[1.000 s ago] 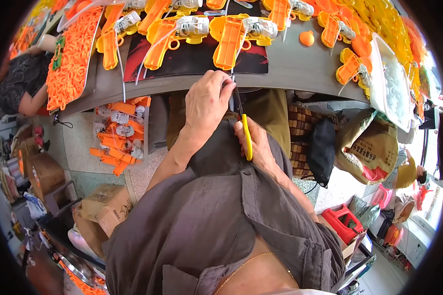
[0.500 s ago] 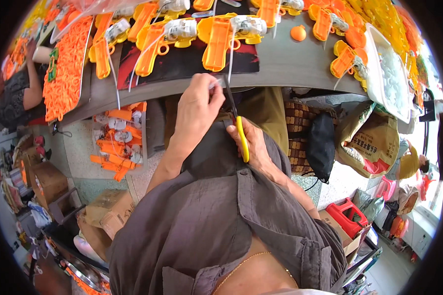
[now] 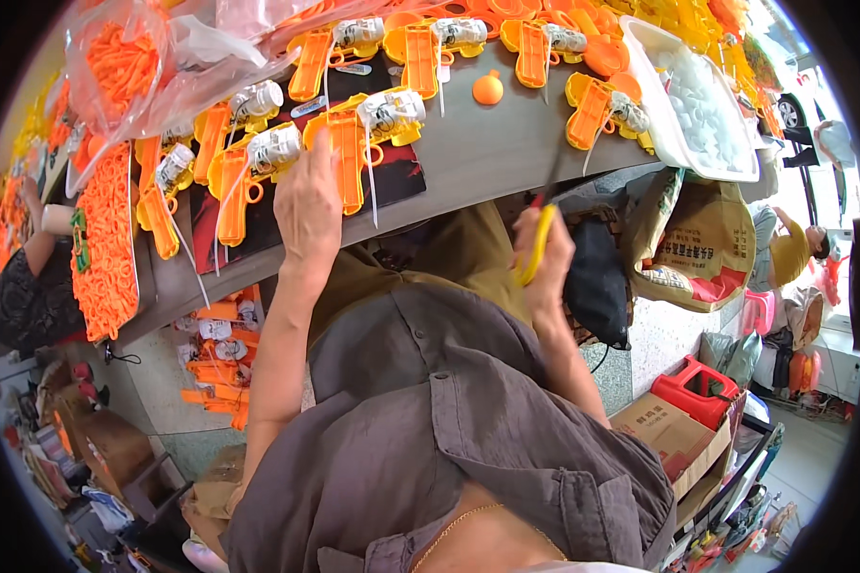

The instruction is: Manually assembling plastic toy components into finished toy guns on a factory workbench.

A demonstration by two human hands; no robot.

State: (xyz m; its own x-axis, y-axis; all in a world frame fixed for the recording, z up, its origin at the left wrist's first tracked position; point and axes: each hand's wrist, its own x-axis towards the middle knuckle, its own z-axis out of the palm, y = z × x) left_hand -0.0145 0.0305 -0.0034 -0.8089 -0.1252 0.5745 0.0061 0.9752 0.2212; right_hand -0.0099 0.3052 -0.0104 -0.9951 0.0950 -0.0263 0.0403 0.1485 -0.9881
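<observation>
My left hand [image 3: 311, 210] is over the table's near edge, fingers stretched out against the side of an orange and yellow toy gun [image 3: 348, 167]. A printed clear cylinder [image 3: 392, 112] is fixed on that gun, and a white cable tie [image 3: 370, 181] hangs from it. In my right hand [image 3: 550, 263] are scissors with yellow handles [image 3: 540, 244], held off to the right of my lap; their dark blades point up and are smeared by motion. More such toy guns [image 3: 231, 196] lie along the table on both sides of my left hand.
A tray of small orange parts [image 3: 110, 248] stands at the left, below a clear bag of orange pieces [image 3: 124, 67]. An orange ball [image 3: 487, 90] lies on the grey table [image 3: 459, 143]. To the right are a white bin [image 3: 642, 76] of clear pieces and a paper sack [image 3: 707, 239].
My hands have moved apart: the left has gone up to a toy gun, the right has drawn aside with the scissors. The small clear piece at my left fingertips no longer shows. The view has shifted.
</observation>
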